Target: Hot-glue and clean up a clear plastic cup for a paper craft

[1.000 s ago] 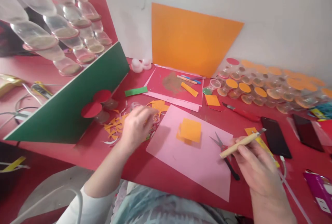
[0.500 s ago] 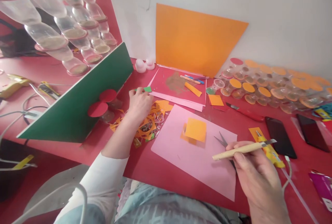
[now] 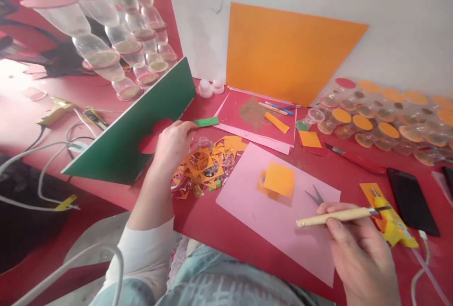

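Note:
At the left end of a green paper strip [image 3: 207, 122], my left hand [image 3: 173, 143] has its fingers curled together, seemingly pinching it; the fingertips' undersides are hidden. Red discs [image 3: 148, 143] show partly behind this hand. My right hand [image 3: 357, 244] grips a wooden-handled craft knife [image 3: 336, 216], its metal end pointing right, away from the sheet. Below that hand, scissors [image 3: 316, 196] show only their blades, lying on a pink sheet [image 3: 279, 230]. An orange square [image 3: 279, 179] sits on the sheet over a clear piece.
Orange and clear scraps [image 3: 203, 164] are heaped left of the sheet. A green board [image 3: 141, 131] leans at left, and an orange board [image 3: 283, 55] stands against the wall. A yellow glue gun [image 3: 392, 223], a phone [image 3: 412, 202] and clear bottle pieces [image 3: 361, 107] lie to the right.
My left hand has shifted left along the green strip, baring more of the strip's right side and now covering the red discs. My right hand still holds the knife. The view has turned slightly left.

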`<state>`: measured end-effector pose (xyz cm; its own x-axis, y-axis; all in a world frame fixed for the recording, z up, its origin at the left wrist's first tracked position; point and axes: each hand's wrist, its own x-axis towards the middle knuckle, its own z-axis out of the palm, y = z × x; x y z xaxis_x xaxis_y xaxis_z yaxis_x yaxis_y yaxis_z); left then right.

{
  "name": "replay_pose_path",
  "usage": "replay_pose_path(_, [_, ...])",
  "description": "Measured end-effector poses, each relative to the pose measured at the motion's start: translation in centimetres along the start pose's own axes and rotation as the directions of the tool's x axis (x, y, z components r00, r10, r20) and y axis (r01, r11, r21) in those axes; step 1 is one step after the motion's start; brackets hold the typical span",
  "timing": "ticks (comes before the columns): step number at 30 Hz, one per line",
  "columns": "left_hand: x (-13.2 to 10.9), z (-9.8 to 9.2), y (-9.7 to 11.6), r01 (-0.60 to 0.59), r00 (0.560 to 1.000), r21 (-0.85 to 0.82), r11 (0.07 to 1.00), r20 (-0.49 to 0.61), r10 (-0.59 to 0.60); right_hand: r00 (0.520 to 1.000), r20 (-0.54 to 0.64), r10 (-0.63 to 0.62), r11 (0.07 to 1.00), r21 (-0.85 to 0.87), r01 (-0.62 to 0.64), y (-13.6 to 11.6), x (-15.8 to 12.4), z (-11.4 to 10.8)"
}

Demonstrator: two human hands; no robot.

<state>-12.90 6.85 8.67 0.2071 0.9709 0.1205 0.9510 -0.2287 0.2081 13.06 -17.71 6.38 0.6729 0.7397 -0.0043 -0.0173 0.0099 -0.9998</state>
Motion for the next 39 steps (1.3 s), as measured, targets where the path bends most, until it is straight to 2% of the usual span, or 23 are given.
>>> replay_pose_path(3, [-0.7,-0.1,-0.7,0.004,0.999,0.009,1.000,0.049,-0.005,1.000,0.007,-0.017,1.000,0.017,0.017,0.6,0.0,-0.1])
replay_pose_path(5, [-0.1,-0.1,-0.8,0.009,0.998,0.044,0.999,0.067,-0.012,1.000,0.027,-0.009,0.999,0.038,0.008,0.9,0.0,0.0])
replay_pose_path(8, [2.4,0.1,0.1,-0.023,0.997,0.124,0.992,0.078,0.013,0.998,0.057,-0.014,0.998,0.067,0.010,0.9,-0.1,0.3])
replay_pose_path(11, [5.7,0.9,1.4,-0.095,0.983,0.182,0.979,0.174,0.063,0.999,0.042,-0.028,0.996,0.087,0.024,0.6,-0.4,0.8])
replay_pose_path(14, [7.8,1.9,2.2,-0.148,0.961,0.195,0.970,0.260,0.095,1.000,-0.011,0.022,0.990,0.137,-0.021,0.3,-0.7,1.0])
replay_pose_path(19, [8.3,2.6,2.6,-0.181,0.939,0.226,0.957,0.329,0.100,0.984,-0.112,0.142,0.946,0.308,-0.101,1.1,-0.1,1.0])
replay_pose_path(24, [7.8,1.6,3.5,-0.198,0.955,0.214,0.957,0.261,0.139,0.979,-0.137,0.151,0.932,0.348,-0.095,2.1,0.3,0.8])
replay_pose_path(26, [7.0,0.6,4.4,-0.164,0.977,0.220,0.961,0.167,0.128,0.984,-0.135,0.120,0.944,0.322,-0.071,2.3,0.2,0.7])
replay_pose_path(27, [6.3,0.0,4.9,-0.162,0.986,0.182,0.970,0.075,0.151,0.986,-0.136,0.096,0.952,0.302,-0.051,2.4,0.1,0.7])
replay_pose_path(29, [4.4,-1.3,5.7,-0.106,0.991,0.105,0.989,-0.068,0.114,0.991,-0.130,0.042,0.968,0.252,-0.008,2.7,-0.1,0.5])
replay_pose_path(30, [3.0,-2.0,6.1,-0.161,0.982,0.048,0.986,-0.096,0.165,0.992,-0.122,0.017,0.974,0.224,0.011,2.9,-0.2,0.4])
replay_pose_path(32, [-0.1,-2.8,6.7,-0.198,0.969,-0.078,0.977,-0.163,0.183,0.994,-0.103,-0.026,0.984,0.172,0.043,3.4,-0.5,0.1])
replay_pose_path(34, [-3.5,-2.6,7.2,-0.281,0.957,-0.360,0.890,-0.035,0.288,0.994,-0.091,-0.067,0.987,0.137,0.079,4.1,-0.8,-0.2])
replay_pose_path(35, [-5.1,-2.1,7.6,-0.274,0.929,-0.524,0.806,0.072,0.363,0.992,-0.086,-0.087,0.988,0.123,0.098,4.4,-0.9,-0.3])
replay_pose_path(37, [-7.8,-0.5,8.5,-0.128,0.847,-0.712,0.690,0.284,0.449,0.989,-0.083,-0.126,0.987,0.094,0.133,4.8,-1.2,-0.6])
replay_pose_path(39, [-9.8,1.3,9.7,0.020,0.765,-0.764,0.644,0.427,0.482,0.983,-0.105,-0.149,0.986,0.062,0.156,4.7,-1.4,-0.8])
